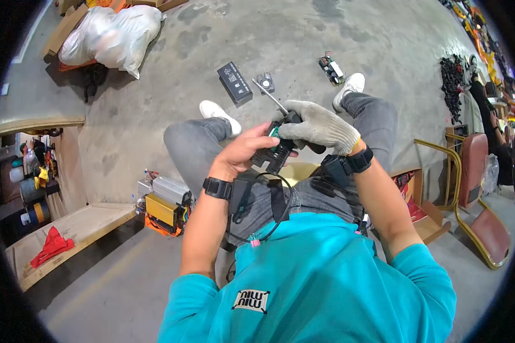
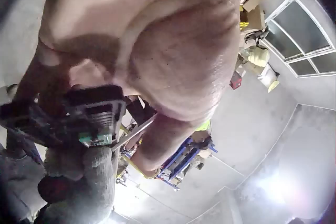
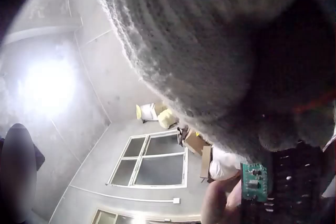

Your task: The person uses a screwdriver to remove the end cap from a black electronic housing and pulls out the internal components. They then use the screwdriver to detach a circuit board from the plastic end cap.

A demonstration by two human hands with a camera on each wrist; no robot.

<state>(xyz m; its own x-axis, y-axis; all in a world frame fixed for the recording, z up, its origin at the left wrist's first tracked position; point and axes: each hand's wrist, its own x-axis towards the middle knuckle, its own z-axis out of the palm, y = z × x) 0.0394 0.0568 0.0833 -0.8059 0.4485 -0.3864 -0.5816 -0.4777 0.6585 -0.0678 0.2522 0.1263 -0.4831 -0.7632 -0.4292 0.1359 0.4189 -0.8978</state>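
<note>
My bare left hand (image 1: 241, 150) grips a black ribbed plastic housing (image 1: 272, 160) over my lap, with the thumb along its top. A small green circuit board (image 1: 274, 132) sits in it, seen close up in the right wrist view beside the housing's dark slots. On my right hand (image 1: 320, 127) is a grey knitted glove. That hand holds a screwdriver (image 1: 270, 97) whose metal shaft points up and away to the left; the fingers cover most of its handle. Gloved fingertips also rest at the housing's upper edge, near the board.
On the floor ahead lie a black labelled box (image 1: 234, 83), a small dark square part (image 1: 265, 83) and a circuit assembly (image 1: 332, 70). A silver-and-gold device (image 1: 165, 204) stands at left beside a wooden board (image 1: 92, 231). A chair (image 1: 476, 171) and cardboard box (image 1: 432, 226) are at right.
</note>
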